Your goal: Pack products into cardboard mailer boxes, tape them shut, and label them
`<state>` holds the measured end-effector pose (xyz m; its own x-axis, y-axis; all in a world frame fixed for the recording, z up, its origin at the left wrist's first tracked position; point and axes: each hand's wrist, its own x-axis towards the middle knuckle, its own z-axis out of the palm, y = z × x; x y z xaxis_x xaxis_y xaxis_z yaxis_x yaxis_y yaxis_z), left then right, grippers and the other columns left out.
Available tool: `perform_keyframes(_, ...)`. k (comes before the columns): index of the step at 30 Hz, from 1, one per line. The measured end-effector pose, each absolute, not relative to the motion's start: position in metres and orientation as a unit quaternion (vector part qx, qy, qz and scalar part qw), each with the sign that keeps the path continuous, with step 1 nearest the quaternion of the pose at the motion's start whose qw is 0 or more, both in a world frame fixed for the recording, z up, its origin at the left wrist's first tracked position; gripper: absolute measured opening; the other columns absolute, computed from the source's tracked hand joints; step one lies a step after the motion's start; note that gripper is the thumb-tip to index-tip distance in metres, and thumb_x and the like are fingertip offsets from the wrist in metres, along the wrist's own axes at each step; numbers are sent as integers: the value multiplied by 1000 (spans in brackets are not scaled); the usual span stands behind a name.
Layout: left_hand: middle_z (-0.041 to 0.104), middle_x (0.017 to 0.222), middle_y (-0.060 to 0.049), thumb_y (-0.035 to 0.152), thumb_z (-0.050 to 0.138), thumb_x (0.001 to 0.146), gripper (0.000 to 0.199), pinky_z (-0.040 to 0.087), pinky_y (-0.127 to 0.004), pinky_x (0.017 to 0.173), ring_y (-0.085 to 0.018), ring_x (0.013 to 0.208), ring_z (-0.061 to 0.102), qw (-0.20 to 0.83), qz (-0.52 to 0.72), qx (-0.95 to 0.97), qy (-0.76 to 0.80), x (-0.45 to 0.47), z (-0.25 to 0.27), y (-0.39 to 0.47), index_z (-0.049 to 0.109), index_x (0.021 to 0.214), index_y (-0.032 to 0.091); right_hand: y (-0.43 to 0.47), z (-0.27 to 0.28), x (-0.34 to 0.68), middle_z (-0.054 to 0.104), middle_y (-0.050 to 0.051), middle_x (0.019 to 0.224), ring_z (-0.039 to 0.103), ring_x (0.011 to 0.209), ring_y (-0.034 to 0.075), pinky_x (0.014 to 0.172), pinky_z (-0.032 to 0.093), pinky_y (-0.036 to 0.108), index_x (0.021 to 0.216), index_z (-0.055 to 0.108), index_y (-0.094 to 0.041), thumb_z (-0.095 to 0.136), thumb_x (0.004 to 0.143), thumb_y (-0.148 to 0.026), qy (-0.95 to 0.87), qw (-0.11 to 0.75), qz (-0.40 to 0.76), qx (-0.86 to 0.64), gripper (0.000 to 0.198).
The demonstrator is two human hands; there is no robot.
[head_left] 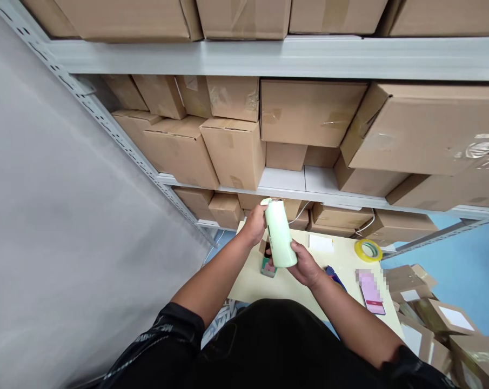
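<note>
A pale green tumbler is held tilted above the cream table, its upper end leaning left. My left hand is closed on that upper end, where a small pale green piece sticks out beside the dark top. My right hand grips the lower end, thumb on the near side and fingers partly hidden behind it. Dark markings run along the tumbler's left side, too small to read. Behind and below the tumbler, a small green and pink box is partly covered.
On the table lie a yellow tape roll, a white paper, a dark blue object and a pink-screened phone. Shelves full of cardboard boxes stand ahead. More cartons pile up on the right floor; a grey wall stands left.
</note>
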<state>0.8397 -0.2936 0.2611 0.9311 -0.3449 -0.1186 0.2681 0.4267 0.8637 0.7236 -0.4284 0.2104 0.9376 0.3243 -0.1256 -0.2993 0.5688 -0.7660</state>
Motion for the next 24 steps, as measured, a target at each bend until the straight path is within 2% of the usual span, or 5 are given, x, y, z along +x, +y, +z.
perform_keyframes(6,66,132,-13,53,68,83,62,52,-34,89,-25,115,65,795,-173,571,-104,807,264,-303,54,133,20,-456,221,725,68,7,125,62,111,29,89,53,39,128,55,-26,77,78,-60,50,800,-7,-597,64)
perform_keyframes(9,66,130,-15,47,83,74,71,51,-37,95,-27,118,63,772,-145,606,-126,786,258,-314,53,132,18,-465,218,723,65,8,126,60,114,30,92,52,41,127,52,-26,80,75,-61,54,739,-40,-670,70)
perform_keyframes(14,72,106,-9,42,74,78,50,53,-32,77,-23,94,68,784,-135,605,-39,769,255,-333,60,118,16,-469,215,713,70,7,113,65,106,29,84,54,43,113,58,-27,49,89,-75,48,819,36,-570,54)
perform_keyframes(19,70,93,-2,44,55,85,52,49,-30,56,-17,63,61,771,-143,620,-17,754,249,-341,54,133,23,-472,218,706,73,10,104,68,97,32,79,55,47,119,62,-24,44,91,-71,29,856,144,-496,58)
perform_keyframes(24,70,111,-9,50,64,88,53,54,-37,85,-24,97,67,751,-59,652,-89,749,247,-338,55,130,19,-472,207,703,68,9,121,63,107,30,91,53,44,125,57,-25,69,83,-59,44,755,-16,-654,56)
